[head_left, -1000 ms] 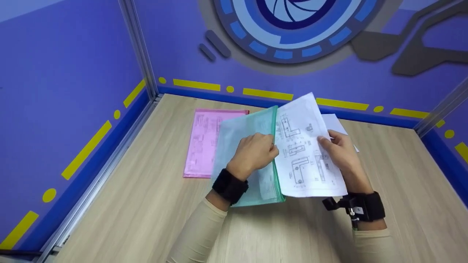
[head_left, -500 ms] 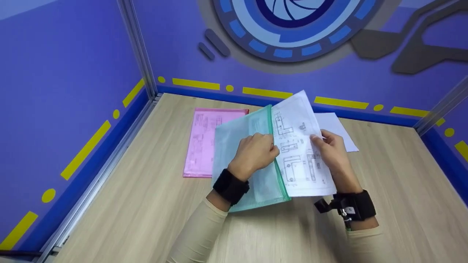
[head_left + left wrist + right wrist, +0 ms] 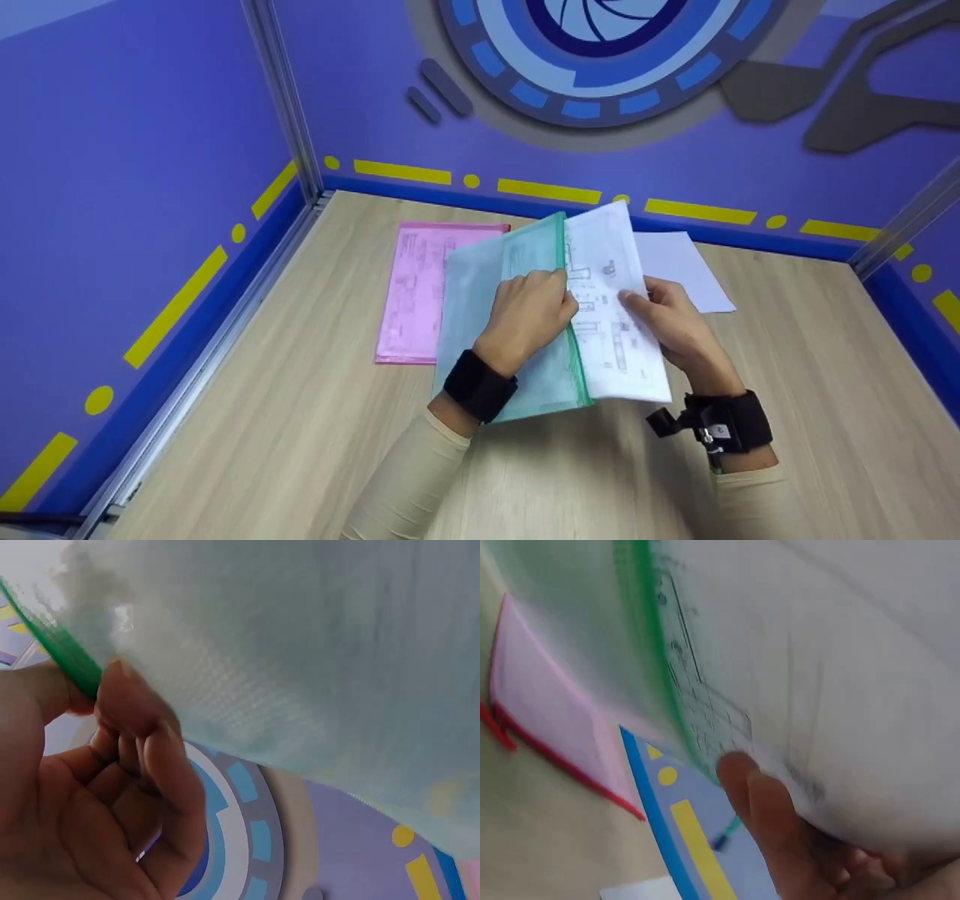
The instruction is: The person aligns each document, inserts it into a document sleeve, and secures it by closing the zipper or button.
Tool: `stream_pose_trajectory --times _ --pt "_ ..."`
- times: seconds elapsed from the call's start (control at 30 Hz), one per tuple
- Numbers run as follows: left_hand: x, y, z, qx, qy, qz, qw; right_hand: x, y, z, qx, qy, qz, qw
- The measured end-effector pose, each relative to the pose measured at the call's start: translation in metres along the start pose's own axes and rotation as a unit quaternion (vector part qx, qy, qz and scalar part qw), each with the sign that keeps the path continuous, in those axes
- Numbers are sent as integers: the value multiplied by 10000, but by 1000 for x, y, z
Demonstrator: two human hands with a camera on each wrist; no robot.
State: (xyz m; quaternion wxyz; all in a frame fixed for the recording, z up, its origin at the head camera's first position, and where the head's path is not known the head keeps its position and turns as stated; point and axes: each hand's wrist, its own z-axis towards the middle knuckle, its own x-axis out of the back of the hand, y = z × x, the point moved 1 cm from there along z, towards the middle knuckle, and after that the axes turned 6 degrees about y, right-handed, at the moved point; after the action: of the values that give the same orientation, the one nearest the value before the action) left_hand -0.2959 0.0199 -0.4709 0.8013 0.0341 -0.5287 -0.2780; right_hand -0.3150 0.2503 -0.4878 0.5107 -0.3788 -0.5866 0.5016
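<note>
Work in hand: a printed sheet (image 3: 611, 315) with line drawings sits partway inside a green mesh pouch (image 3: 495, 315), both held up off the table (image 3: 300, 420).
Left hand (image 3: 529, 311): its grip is closed on the pouch's green open edge, thumb and fingers pinching the rim, as the left wrist view shows (image 3: 112, 765).
Right hand (image 3: 667, 319): its grip holds the sheet from the right side, fingers curled on the paper; the right wrist view shows a fingertip (image 3: 742, 772) against the sheet close to the green edge.
Where the sheet is: its left part is tucked behind the pouch's edge strip, while the greater part shows outside, to the right of the strip.
Done, by my reading: the pouch is open and the sheet's leading edge is in its mouth.
Left, by my reading: most of the sheet is not yet inside, and the pouch is not yet closed.
Pink pouch (image 3: 420, 289): lies flat on the table behind and to the left, with printed paper inside.
Loose white sheet (image 3: 682, 266): lies flat on the table behind the right hand.
</note>
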Motion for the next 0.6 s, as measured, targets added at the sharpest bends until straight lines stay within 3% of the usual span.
stream_pose_trajectory --times 0.13,0.3,0.47,0.6 --pt "-2 2 -1 -70 305 366 9988 -3 -1 1 -18 -111 4 9999" --pt "-3 5 -2 -381 327 164 9986 -5 0 1 215 253 -235 9992" --pt "-5 12 -3 -611 358 100 9974 -11 5 3 179 -209 -85 9996" --pt "-8 15 -4 -656 290 206 9972 -16 6 3 251 -277 -179 9991"
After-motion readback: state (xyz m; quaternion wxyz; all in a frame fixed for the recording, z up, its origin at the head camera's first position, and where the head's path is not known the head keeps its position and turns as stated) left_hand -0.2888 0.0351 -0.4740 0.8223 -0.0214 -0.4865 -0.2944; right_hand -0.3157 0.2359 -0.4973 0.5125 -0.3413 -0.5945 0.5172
